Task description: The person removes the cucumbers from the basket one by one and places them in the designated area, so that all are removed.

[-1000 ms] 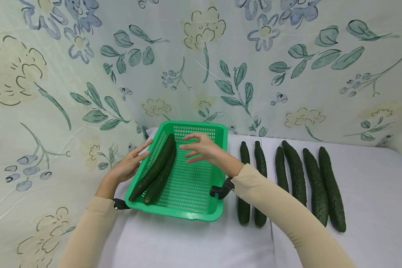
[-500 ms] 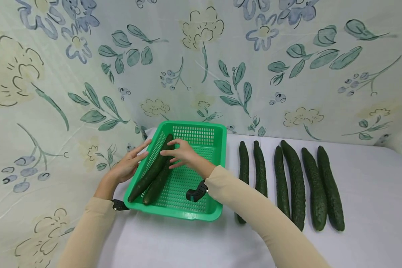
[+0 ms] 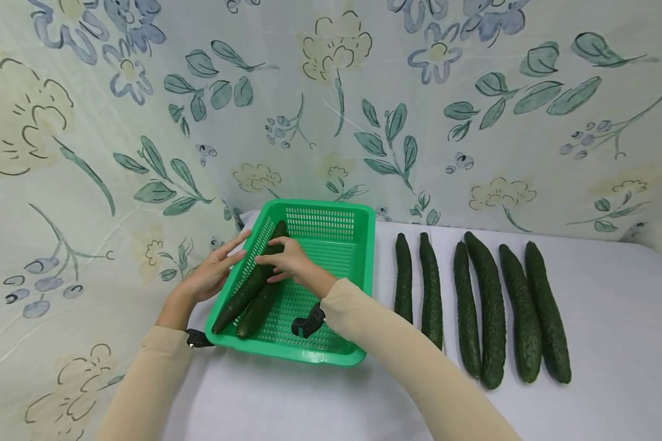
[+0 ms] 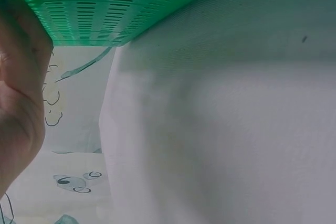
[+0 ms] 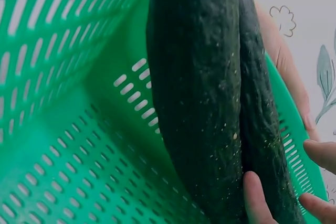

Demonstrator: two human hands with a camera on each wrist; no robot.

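Two dark green cucumbers lie side by side along the left wall of a green plastic basket [image 3: 309, 357]. My right hand [image 3: 289, 260] reaches down over the left cucumber [image 3: 237, 300]. In the right wrist view its thumb [image 5: 256, 200] sits between that cucumber and the right cucumber [image 5: 194, 77], and other fingertips come down on the left cucumber's far side, near the basket wall. My left hand [image 3: 215, 272] rests with extended fingers against the outside of the basket's left wall. The left wrist view shows this hand [image 4: 21, 87] beside the slotted wall.
To the right of the basket, several cucumbers lie in a row on the white cloth [image 3: 612, 318], the nearest pair including a slim cucumber [image 3: 403, 275]. Behind the table hangs a floral curtain [image 3: 391, 73]. My right forearm crosses the basket's right rim.
My right hand has moved left and down from the basket's middle onto the left cucumber. My left hand and the basket have stayed in place.
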